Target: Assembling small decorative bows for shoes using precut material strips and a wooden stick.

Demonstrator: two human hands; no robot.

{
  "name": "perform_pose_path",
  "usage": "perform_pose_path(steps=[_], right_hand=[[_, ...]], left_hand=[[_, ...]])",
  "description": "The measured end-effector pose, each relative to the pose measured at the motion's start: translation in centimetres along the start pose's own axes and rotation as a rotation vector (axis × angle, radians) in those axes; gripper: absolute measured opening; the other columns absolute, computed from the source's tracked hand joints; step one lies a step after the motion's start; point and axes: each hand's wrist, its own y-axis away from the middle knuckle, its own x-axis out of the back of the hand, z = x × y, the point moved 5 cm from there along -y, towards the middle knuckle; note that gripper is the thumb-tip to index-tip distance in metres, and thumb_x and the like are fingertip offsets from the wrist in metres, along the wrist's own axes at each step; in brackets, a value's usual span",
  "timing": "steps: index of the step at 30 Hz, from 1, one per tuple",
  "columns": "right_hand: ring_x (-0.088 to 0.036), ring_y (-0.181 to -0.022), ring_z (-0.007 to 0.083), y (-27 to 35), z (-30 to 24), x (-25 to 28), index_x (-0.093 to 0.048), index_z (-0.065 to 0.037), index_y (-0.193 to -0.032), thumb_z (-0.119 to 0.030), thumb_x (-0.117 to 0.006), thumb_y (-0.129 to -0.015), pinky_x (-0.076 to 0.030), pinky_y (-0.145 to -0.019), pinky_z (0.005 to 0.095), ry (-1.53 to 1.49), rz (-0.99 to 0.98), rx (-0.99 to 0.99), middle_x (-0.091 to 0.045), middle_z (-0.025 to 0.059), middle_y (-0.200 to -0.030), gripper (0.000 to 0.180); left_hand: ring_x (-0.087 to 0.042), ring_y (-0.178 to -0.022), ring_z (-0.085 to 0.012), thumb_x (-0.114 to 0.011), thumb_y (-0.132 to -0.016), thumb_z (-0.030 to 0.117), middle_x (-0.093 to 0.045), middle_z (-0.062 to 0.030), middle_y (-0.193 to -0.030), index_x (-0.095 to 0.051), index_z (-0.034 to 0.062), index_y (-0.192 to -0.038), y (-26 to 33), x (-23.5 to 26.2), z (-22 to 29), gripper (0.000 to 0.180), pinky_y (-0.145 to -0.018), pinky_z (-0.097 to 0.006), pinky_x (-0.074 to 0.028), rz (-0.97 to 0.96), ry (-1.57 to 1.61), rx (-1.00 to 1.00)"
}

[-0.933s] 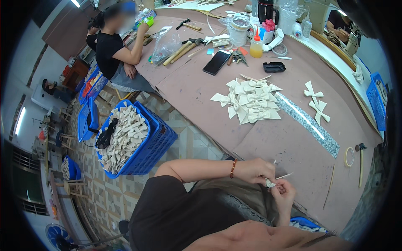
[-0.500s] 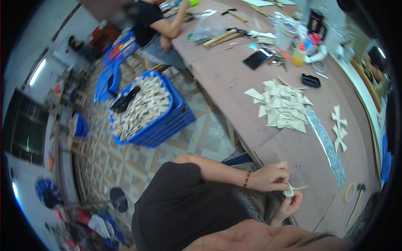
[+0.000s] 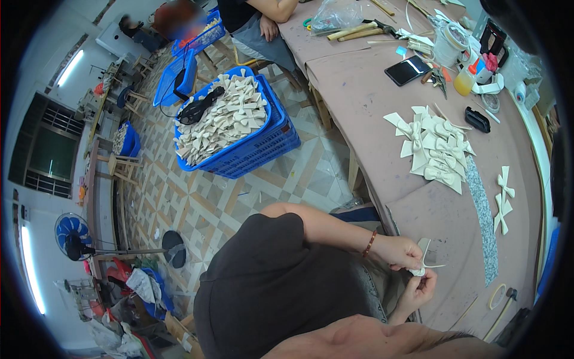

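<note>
A worker's two bare hands close on a cream bow piece (image 3: 417, 272) above the counter (image 3: 412, 209), at its edge beside the tiled floor (image 3: 221, 209). The left hand (image 3: 404, 252), a beaded bracelet (image 3: 370, 244) at its wrist, pinches the piece from above; the right hand (image 3: 421, 289) grips it from below, fingertips together. Over the past second, a broad pale tab (image 3: 423, 245) has come into sight past the left fingers, while a narrow strip (image 3: 436, 265) sticks out as before, suggesting that the piece is being adjusted and remains unfinished. The view has swung toward the floor, yet the pile of bows (image 3: 439, 149) lies undisturbed mid-counter, and a pair of bows (image 3: 502, 214) rests apart, nearer the opposite edge.
</note>
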Motion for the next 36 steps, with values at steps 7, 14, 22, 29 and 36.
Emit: perform_pose_path(steps=[7, 14, 22, 29, 36], right_hand=[[-0.059, -0.07, 0.0078, 0.2, -0.9, 0.8, -0.056, 0.003, -0.098, -0.004, -0.057, -0.092, -0.047, -0.064, 0.0189, -0.144, -0.2, -0.18, -0.062, 0.0051, -0.08, 0.009], [-0.051, -0.057, 0.0066, 0.9, 0.2, 0.4, -0.053, 0.0, -0.093, -0.011, -0.056, -0.094, -0.039, -0.053, 0.0164, -0.354, -0.145, -0.222, -0.057, 0.0033, -0.072, 0.012], [-0.039, -0.048, 0.0032, 0.8, -5.4, -2.6, -0.054, 0.0, -0.091, -0.004, -0.049, -0.085, -0.029, -0.041, 0.0197, -0.899, -0.322, -0.812, -0.048, -0.0004, -0.065, 0.009], [-0.036, -0.054, 0.003, 1.3, -2.7, -2.8, -0.054, -0.003, -0.09, -0.008, -0.05, -0.092, -0.03, -0.047, 0.0198, -0.989, -0.491, -0.81, -0.046, -0.0036, -0.067, 0.006], [-0.037, -0.062, 0.0009, -0.7, -2.6, -1.3, -0.051, -0.007, -0.084, -0.019, -0.054, -0.098, -0.032, -0.054, 0.0191, -0.579, -0.305, -0.35, -0.046, -0.0061, -0.072, 0.019]], left_hand=[[-0.042, -0.048, -0.0038, -0.06, -0.094, 0.02, -0.057, -0.0008, -0.068, -0.059, 0.0061, -0.077, 0.1, -1.0, -0.8, 0.021, -0.043, -0.019, -0.031, -0.069, 0.25, 0.209], [-0.047, -0.044, -0.0088, -0.061, -0.092, 0.021, -0.06, -0.0017, -0.065, -0.06, 0.0061, -0.076, 0.7, -1.9, 1.7, 0.022, -0.042, -0.024, -0.034, -0.108, -0.072, 0.046], [-0.056, -0.06, -0.0192, -0.067, -0.083, 0.024, -0.054, 0.0, -0.068, -0.06, 0.0115, -0.082, 3.9, -1.7, 12.1, 0.015, -0.053, -0.035, -0.044, -0.312, -1.046, -0.922], [-0.057, -0.075, -0.0231, -0.068, -0.082, 0.015, -0.057, -0.0077, -0.084, -0.056, 0.0069, -0.08, 2.7, -1.4, 11.5, 0.015, -0.067, -0.035, -0.047, -0.322, -1.124, -0.779], [-0.053, -0.072, -0.0276, -0.062, -0.089, 0.014, -0.051, -0.0117, -0.078, -0.053, 0.0029, -0.081, 1.4, -0.7, 6.5, 0.016, -0.063, -0.036, -0.044, -0.321, -0.861, -0.367]])
